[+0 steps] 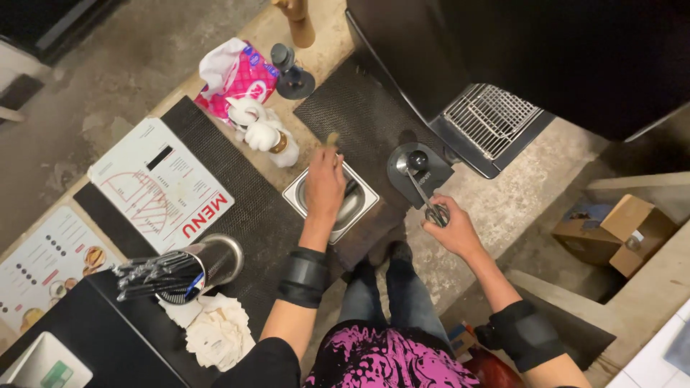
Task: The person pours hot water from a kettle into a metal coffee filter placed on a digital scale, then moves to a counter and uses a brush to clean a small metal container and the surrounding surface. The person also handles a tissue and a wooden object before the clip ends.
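Note:
My left hand (325, 183) hovers over a square steel bin (361, 195) sunk into the counter and is closed on a small brush-like tool (333, 138). My right hand (451, 228) grips the handle end of a portafilter (424, 188), whose head rests on a dark round stand (399, 169) next to the bin. Both wrists wear black bands.
A black espresso machine with a wire drip grate (490, 118) stands at the upper right. A black mat (251, 208), menu cards (162, 183), a steel cup of pens (188, 269), paper slips (215, 330), a tamper (291, 72), a pink tissue pack (237, 75) and white figurines (262, 133) fill the counter. Cardboard boxes (618, 230) lie below right.

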